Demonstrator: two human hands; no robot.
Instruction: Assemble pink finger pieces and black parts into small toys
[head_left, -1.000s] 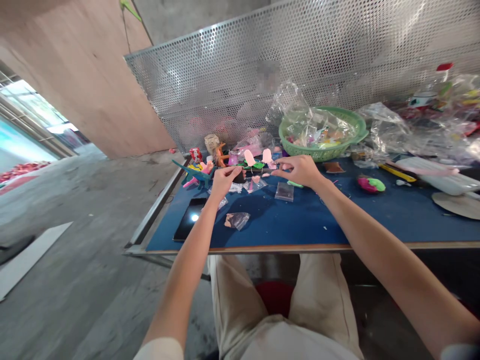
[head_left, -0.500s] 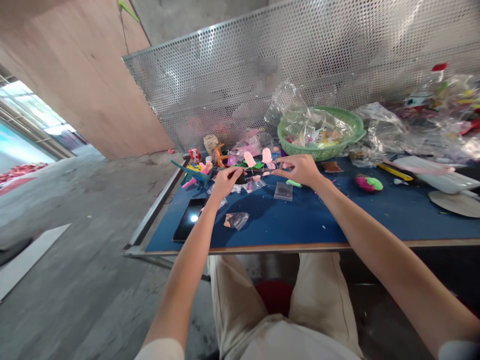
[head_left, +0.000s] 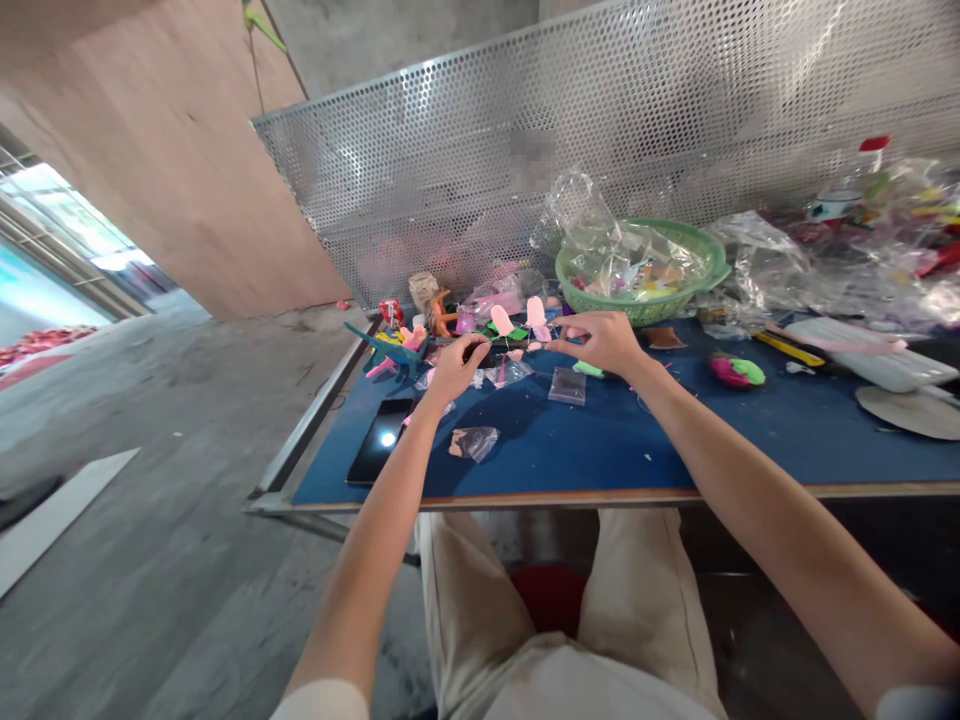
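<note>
Two pale pink rounded tabs, the left one (head_left: 502, 320) and the right one (head_left: 535, 312), stand up on thin wire-like stems between my hands, above the table. My left hand (head_left: 457, 365) is closed in a pinch at the left side of this piece, its thumb and forefinger curled together. My right hand (head_left: 600, 340) pinches the right side, close to the right tab. Small pink bits (head_left: 514, 355) show below the tabs. What lies exactly between the fingertips is too small to see clearly. Beneath is a small clear plastic bag (head_left: 513, 374).
On the blue table (head_left: 570, 450) lie a phone (head_left: 379, 440), a teal dinosaur toy (head_left: 397, 355), a clear packet (head_left: 474, 442), a flat square packet (head_left: 568, 386) and a pink-and-green lump (head_left: 737, 370). Behind stands a green basket (head_left: 645, 312) before a perforated metal panel (head_left: 450, 150).
My left thumb and forefinger show a slightly wider gap behind their tips, and the left hand has turned a little. The right hand and the pink tabs are almost unmoved.
</note>
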